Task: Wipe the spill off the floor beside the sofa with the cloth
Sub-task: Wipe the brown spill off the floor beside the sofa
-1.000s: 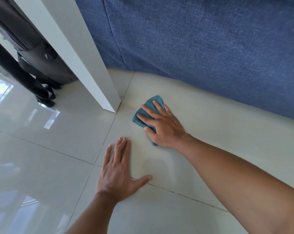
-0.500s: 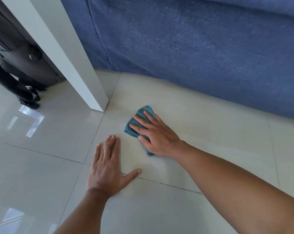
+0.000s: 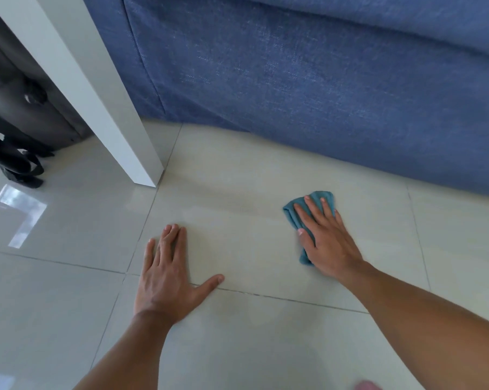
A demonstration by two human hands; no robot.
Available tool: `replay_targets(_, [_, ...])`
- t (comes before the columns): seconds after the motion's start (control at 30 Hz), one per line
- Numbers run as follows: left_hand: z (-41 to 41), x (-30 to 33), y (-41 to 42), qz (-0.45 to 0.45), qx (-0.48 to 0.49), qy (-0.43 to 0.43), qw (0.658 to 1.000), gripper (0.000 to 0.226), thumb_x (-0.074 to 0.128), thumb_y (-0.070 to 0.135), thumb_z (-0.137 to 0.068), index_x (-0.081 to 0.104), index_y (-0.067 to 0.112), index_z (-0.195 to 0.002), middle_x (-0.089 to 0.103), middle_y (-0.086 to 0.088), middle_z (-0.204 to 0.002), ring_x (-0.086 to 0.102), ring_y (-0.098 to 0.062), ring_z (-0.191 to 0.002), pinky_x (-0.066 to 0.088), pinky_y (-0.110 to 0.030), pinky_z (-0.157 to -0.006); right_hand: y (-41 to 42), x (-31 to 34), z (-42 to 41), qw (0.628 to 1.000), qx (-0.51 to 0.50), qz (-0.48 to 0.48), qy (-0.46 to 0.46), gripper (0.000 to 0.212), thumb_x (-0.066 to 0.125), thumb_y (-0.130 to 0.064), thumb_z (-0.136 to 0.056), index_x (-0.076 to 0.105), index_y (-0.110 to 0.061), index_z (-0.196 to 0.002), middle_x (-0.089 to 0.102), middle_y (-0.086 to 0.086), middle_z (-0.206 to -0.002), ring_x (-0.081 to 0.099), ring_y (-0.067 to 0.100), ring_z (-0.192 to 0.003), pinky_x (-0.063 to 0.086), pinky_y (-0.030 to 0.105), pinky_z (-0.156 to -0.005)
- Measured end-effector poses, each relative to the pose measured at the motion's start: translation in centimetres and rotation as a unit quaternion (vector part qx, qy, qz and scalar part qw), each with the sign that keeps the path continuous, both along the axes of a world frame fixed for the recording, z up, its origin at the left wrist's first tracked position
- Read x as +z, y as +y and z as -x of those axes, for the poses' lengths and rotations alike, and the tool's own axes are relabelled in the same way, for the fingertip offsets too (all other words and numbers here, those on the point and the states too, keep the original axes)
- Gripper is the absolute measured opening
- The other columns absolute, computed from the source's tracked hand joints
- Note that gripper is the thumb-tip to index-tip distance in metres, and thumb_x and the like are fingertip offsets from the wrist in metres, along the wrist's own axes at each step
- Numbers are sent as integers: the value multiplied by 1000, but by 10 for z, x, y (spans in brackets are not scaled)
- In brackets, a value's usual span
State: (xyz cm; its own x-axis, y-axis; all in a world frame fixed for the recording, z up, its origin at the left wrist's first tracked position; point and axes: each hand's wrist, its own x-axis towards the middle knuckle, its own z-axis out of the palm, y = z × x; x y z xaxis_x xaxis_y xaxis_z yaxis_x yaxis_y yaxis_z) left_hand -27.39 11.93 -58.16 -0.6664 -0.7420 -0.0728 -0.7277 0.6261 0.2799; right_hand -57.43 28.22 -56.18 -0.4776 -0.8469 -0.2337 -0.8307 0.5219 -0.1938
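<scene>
A: Glossy pale floor tiles [image 3: 251, 249], grout lines crossing, with the blue woven sofa [image 3: 308, 88] behind.

B: Right hand [image 3: 326, 237] pressed flat, fingers spread, on the folded teal cloth [image 3: 320, 199] near the sofa.

A: Left hand [image 3: 167, 277] open, empty, planted well apart. White post [image 3: 97, 102] and black bag [image 3: 18, 122] sit far left.

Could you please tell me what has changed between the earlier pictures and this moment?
The right hand has slid the folded teal cloth to the right along the pale glossy floor tiles, away from the white furniture leg and along the base of the blue fabric sofa. Nothing was picked up or let go. The left hand stays flat on the floor, and the right palm still presses the cloth.
</scene>
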Motion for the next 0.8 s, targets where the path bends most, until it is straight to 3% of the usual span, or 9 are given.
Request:
replay_targets(0.13, [0, -1, 1, 6, -2, 2, 1000, 123, 34, 96, -69, 17, 8, -155, 22, -12, -161, 3, -19, -155, 4, -43, -126, 25, -4, -30, 1000, 0, -1, 7, 62, 21, -49, -103, 11, -30, -161, -5, -9, -169, -18, 19, -154, 2, 48, -126])
replay_targets(0.43, [0, 0, 2, 5, -1, 2, 1000, 125, 35, 96, -69, 18, 8, -155, 22, -12, -161, 6, -21, -155, 6, -45, -126, -4, -11, -66, 991, 133, 27, -14, 59, 27, -46, -102, 16, -35, -160, 2, -10, -169, -12, 20, -155, -6, 42, -125])
replay_targets(0.8, [2, 2, 2, -9, 5, 2, 1000, 125, 36, 97, -69, 14, 10, -157, 20, -8, -163, 3, -18, -155, -4, -38, -124, -87, -6, -59, 993, 111, 36, -33, 57, 30, -42, -104, 19, -35, -159, 5, -8, -170, -7, 29, -155, -3, 50, -124])
